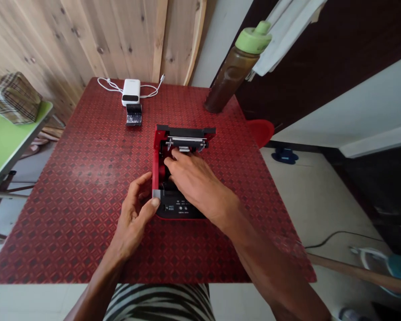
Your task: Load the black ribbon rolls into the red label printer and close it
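Head view: red-black device (168,196), near-left corner in left grip (135,211), right grip (198,178) inside, hold unclear.

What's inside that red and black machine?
Toward the far end of the machine, a dark bar shows. The right hand reaches in; whatever lies beneath it cannot be seen.

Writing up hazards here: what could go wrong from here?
Pinch: the right hand reaches into the open red-and-black device, close to its raised lid, which might drop.
Slip: the left hand is only at its left side; it could shift.
Knock: the bottle near the edge of the table might tip.
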